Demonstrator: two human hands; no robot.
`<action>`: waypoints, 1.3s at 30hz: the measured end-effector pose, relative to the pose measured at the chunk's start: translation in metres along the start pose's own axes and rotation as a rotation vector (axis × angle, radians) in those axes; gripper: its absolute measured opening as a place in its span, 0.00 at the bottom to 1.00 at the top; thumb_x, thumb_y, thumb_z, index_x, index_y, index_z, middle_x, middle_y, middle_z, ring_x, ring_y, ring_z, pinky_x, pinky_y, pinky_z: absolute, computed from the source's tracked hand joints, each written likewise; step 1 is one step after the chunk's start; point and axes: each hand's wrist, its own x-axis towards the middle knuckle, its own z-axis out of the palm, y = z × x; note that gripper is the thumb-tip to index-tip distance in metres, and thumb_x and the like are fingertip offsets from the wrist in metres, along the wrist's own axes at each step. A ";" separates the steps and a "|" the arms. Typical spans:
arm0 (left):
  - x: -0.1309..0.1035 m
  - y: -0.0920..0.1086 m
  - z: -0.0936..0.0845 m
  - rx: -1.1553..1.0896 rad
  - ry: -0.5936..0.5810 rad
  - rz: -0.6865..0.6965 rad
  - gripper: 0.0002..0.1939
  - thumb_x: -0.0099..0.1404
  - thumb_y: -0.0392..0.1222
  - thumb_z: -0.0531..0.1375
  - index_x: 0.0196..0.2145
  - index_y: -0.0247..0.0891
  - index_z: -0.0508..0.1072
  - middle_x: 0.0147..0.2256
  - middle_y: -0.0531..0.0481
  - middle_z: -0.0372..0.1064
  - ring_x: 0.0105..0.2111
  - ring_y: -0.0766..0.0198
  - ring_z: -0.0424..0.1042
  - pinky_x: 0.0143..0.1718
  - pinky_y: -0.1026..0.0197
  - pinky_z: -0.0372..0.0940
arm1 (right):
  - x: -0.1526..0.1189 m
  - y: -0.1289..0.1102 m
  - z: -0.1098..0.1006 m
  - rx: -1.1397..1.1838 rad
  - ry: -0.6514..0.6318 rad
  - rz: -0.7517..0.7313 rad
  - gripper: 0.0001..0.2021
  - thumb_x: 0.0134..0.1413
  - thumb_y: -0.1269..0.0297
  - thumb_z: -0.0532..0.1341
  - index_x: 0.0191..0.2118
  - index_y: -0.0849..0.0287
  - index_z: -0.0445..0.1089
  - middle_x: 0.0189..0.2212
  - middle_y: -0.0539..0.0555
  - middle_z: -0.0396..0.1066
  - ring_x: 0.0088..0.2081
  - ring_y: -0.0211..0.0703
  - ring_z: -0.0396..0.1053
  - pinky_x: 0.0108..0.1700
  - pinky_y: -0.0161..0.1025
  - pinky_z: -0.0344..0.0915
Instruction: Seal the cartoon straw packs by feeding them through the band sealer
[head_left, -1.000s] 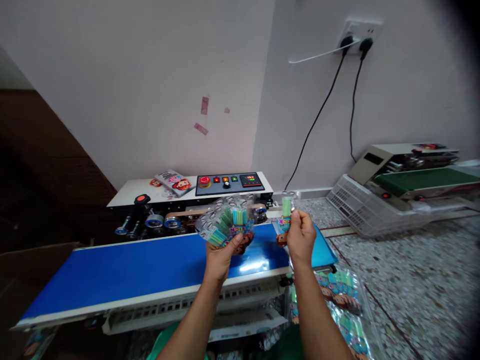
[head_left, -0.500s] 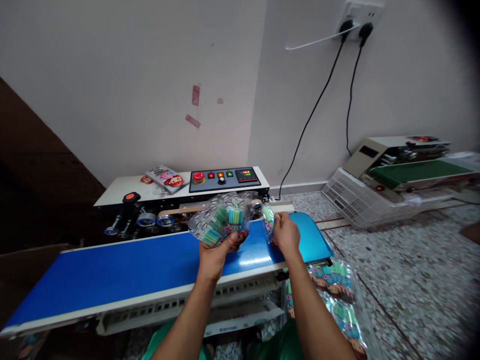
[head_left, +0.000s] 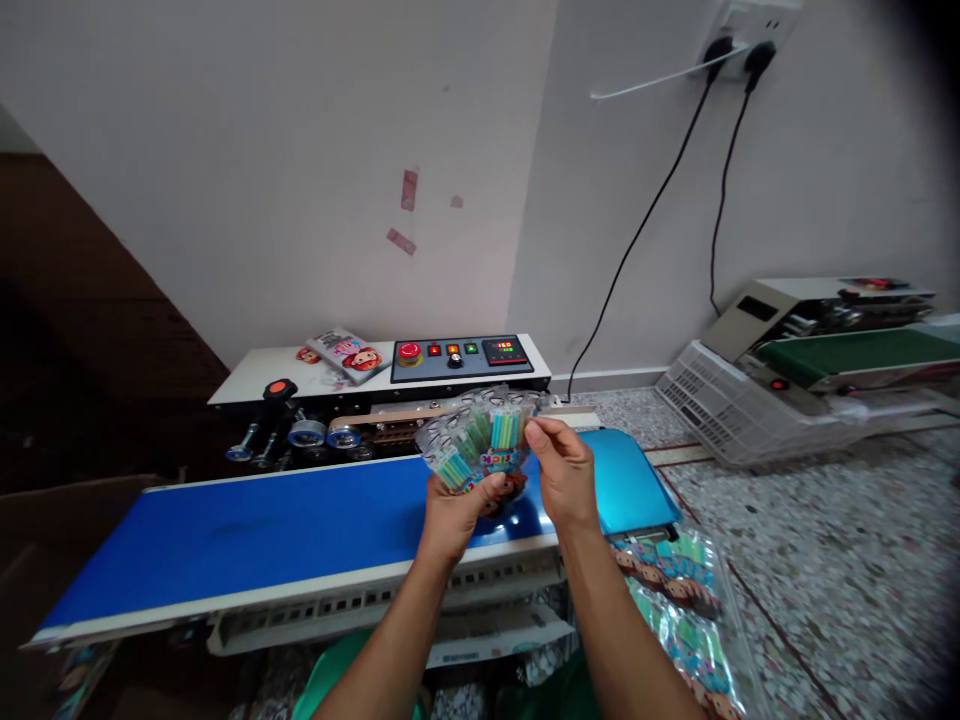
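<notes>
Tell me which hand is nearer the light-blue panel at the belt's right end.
Right. The right hand is just left of the light-blue panel, at the edge of the fanned packets; the left hand is farther left, over the blue belt, gripping those packets.

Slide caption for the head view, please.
Left hand holding fanned packets, right hand at their edge, above a blue conveyor belt.

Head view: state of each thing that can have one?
Left hand: closed on packets
Right hand: at packets' right edge, grip unclear
Packets: fanned, held above the blue belt
Blue belt: running or stopped, can't tell
Display: lit, red and green digits
Black plugs: in the wall socket
</notes>
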 end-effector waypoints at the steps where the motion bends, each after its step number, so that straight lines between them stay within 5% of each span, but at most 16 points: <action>1: 0.000 -0.001 0.001 -0.004 -0.001 0.005 0.16 0.47 0.42 0.69 0.33 0.31 0.77 0.27 0.44 0.78 0.26 0.57 0.76 0.20 0.65 0.66 | -0.001 0.002 0.000 0.015 0.029 -0.008 0.10 0.49 0.58 0.64 0.34 0.59 0.74 0.31 0.51 0.75 0.34 0.39 0.69 0.38 0.38 0.65; 6: -0.001 0.000 0.008 -0.040 0.021 0.057 0.16 0.45 0.42 0.70 0.32 0.33 0.77 0.27 0.46 0.77 0.30 0.56 0.77 0.33 0.58 0.71 | 0.003 0.006 -0.004 0.116 0.101 -0.031 0.08 0.47 0.60 0.66 0.33 0.59 0.74 0.30 0.50 0.74 0.33 0.38 0.69 0.39 0.37 0.65; 10: -0.001 0.002 0.009 -0.066 0.065 0.020 0.16 0.44 0.43 0.70 0.30 0.31 0.76 0.24 0.46 0.76 0.25 0.58 0.76 0.26 0.61 0.70 | 0.016 0.004 -0.024 0.124 0.259 -0.067 0.12 0.48 0.56 0.64 0.33 0.60 0.71 0.30 0.49 0.72 0.32 0.36 0.68 0.37 0.36 0.65; 13: 0.001 0.003 0.005 -0.088 0.093 0.001 0.19 0.42 0.42 0.71 0.32 0.31 0.75 0.25 0.45 0.77 0.24 0.58 0.76 0.22 0.63 0.69 | 0.027 0.011 -0.052 -0.090 0.315 -0.004 0.16 0.50 0.50 0.61 0.35 0.59 0.69 0.23 0.46 0.67 0.23 0.34 0.64 0.29 0.33 0.63; 16: 0.005 0.002 0.001 -0.085 0.090 0.002 0.20 0.42 0.41 0.72 0.34 0.32 0.75 0.26 0.45 0.77 0.25 0.58 0.76 0.23 0.63 0.69 | 0.035 0.027 -0.080 -0.475 0.238 0.074 0.18 0.52 0.48 0.56 0.36 0.60 0.69 0.20 0.46 0.65 0.21 0.37 0.62 0.27 0.35 0.60; 20: 0.006 0.000 0.001 -0.072 0.101 0.036 0.19 0.43 0.41 0.71 0.33 0.33 0.75 0.26 0.46 0.77 0.24 0.58 0.76 0.21 0.64 0.68 | 0.043 0.047 -0.098 -0.917 0.120 0.038 0.16 0.54 0.54 0.53 0.32 0.61 0.71 0.27 0.55 0.72 0.30 0.43 0.66 0.34 0.37 0.59; 28: 0.006 -0.002 0.002 -0.058 0.125 0.049 0.19 0.42 0.42 0.71 0.33 0.33 0.76 0.26 0.46 0.77 0.24 0.58 0.76 0.25 0.61 0.70 | 0.045 0.057 -0.072 -1.204 -0.018 0.097 0.15 0.59 0.59 0.51 0.37 0.61 0.72 0.29 0.57 0.74 0.31 0.42 0.67 0.31 0.36 0.53; 32: 0.008 -0.007 -0.002 -0.057 0.080 0.061 0.16 0.45 0.40 0.70 0.34 0.34 0.76 0.28 0.48 0.78 0.26 0.60 0.76 0.28 0.61 0.71 | 0.039 0.050 -0.053 -1.084 -0.061 0.013 0.15 0.59 0.58 0.51 0.40 0.62 0.72 0.33 0.58 0.74 0.34 0.44 0.69 0.35 0.37 0.58; 39: 0.008 -0.011 -0.004 -0.014 0.024 0.047 0.14 0.49 0.41 0.69 0.34 0.34 0.77 0.28 0.47 0.78 0.26 0.61 0.76 0.26 0.65 0.69 | 0.014 -0.006 -0.008 -0.221 -0.165 -0.106 0.15 0.54 0.54 0.59 0.43 0.57 0.73 0.38 0.54 0.74 0.38 0.42 0.71 0.41 0.40 0.67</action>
